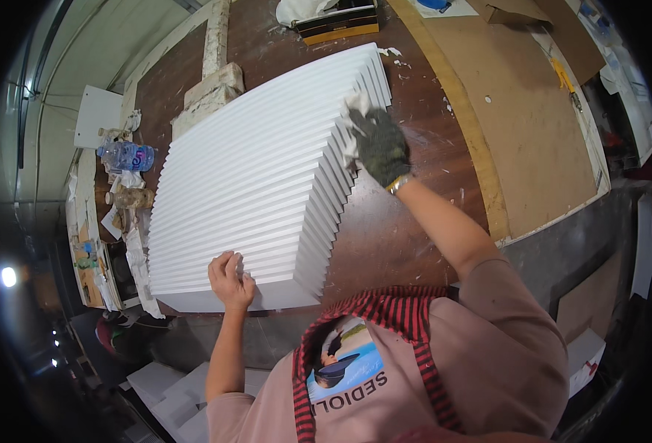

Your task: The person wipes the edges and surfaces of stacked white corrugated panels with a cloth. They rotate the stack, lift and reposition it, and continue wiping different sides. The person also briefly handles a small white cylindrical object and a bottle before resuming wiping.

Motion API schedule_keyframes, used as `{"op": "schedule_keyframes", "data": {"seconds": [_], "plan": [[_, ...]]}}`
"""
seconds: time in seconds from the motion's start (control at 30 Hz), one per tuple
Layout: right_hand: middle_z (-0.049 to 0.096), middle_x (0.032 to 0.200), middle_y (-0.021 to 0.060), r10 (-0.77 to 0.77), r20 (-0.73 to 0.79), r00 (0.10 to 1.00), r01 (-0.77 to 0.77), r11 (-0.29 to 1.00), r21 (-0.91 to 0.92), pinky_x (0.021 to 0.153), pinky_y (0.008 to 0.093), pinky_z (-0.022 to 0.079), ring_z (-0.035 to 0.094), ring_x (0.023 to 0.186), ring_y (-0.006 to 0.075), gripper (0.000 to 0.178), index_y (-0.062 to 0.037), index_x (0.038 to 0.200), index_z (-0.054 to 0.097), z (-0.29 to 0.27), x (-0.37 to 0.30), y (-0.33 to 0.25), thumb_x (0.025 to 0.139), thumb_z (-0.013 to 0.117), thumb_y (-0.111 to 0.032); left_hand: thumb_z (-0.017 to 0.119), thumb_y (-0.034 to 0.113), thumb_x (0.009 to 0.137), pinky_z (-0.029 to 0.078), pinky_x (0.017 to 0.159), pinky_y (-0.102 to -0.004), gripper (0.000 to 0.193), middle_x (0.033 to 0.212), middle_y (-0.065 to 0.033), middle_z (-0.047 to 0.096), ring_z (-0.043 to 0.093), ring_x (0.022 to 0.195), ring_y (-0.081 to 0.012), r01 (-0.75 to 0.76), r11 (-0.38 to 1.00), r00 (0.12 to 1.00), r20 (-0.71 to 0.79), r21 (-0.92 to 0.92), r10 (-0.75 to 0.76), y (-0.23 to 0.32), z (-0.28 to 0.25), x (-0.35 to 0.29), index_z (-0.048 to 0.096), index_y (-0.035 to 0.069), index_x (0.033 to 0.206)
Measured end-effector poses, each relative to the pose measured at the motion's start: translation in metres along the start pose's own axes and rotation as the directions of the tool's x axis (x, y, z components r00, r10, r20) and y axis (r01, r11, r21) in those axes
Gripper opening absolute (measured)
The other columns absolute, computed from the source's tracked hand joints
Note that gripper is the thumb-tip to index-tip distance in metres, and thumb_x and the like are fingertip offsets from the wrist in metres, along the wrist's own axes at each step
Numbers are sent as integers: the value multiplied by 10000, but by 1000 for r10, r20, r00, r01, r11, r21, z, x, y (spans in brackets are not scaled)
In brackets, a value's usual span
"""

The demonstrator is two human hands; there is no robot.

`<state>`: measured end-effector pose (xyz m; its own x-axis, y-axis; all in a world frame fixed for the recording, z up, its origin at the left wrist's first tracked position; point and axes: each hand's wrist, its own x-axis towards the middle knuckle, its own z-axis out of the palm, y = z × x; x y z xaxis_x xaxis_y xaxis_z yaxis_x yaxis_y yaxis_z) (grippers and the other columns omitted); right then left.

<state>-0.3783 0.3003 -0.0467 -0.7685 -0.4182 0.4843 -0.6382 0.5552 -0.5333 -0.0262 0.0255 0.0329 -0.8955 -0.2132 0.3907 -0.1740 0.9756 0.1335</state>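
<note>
Gloved right hand (383, 148) has its fingers bunched on a white cloth (356, 102) against the white panel stack (241, 181), just right of upper centre. Bare left hand's (231, 281) fingers are loosely bent on the near edge, lower left-of-centre. Stack's basically mid-frame on a brown table (385, 240), plastic bottle (126, 156) over at left.

Left hand (231, 280) half-curled, right hand (383, 148) gloved, grip unclear
</note>
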Motion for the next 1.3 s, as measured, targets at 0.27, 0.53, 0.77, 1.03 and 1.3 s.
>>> {"op": "schedule_keyframes", "data": {"seconds": [0.27, 0.53, 0.77, 1.03, 1.3], "plan": [[627, 949, 107, 268, -45, 962, -191, 783, 592, 793, 374, 514, 623, 926, 240, 221, -105, 1111, 716, -17, 16, -34, 922, 674, -212, 571, 254, 782, 479, 883, -482, 374, 1139, -141, 620, 578, 1027, -370, -18, 1000, 1000, -25, 8, 18, 0, 1, 1, 661, 82, 1102], [631, 1126, 154, 269, 455, 849, -363, 923, 131, 890, 415, 519, 629, 1010, 298, 383, -83, 1203, 651, -17, -15, -52, 888, 708, -293, 580, 217, 747, 482, 875, -480, 393, 1141, -139, 618, 579, 1019, -372, -31, 1000, 998, -55, 3, 31, 1, 1, 2, 667, 77, 1104], [644, 1035, 102, -117, -1, 993, 115, 970, 214, 905, 433, 497, 606, 1011, 285, 266, -116, 1133, 674, -2, -32, -86, 908, 645, -255, 582, 214, 740, 490, 859, -468, 399, 1137, -130, 622, 585, 991, -364, -26, 1000, 999, -45, 4, 26, 2, 0, 2, 668, 92, 1110], [657, 1039, 95, -10, 30, 999, -6, 879, 476, 847, 401, 513, 607, 990, 266, 208, -124, 1105, 682, -14, -33, -91, 926, 607, -198, 585, 229, 781, 500, 849, -458, 371, 1135, -129, 623, 595, 994, -355, -42, 999, 996, -76, 9, 43, 5, 0, 5, 673, 82, 1110], [660, 1056, 137, 180, 464, 867, -350, 883, 312, 888, 440, 498, 613, 964, 297, 265, -138, 1143, 692, -16, -58, -95, 920, 632, -269, 590, 221, 770, 506, 848, -446, 382, 1141, -124, 624, 596, 992, -346, -37, 999, 996, -81, 9, 38, 4, 0, 3, 673, 86, 1117]]}}
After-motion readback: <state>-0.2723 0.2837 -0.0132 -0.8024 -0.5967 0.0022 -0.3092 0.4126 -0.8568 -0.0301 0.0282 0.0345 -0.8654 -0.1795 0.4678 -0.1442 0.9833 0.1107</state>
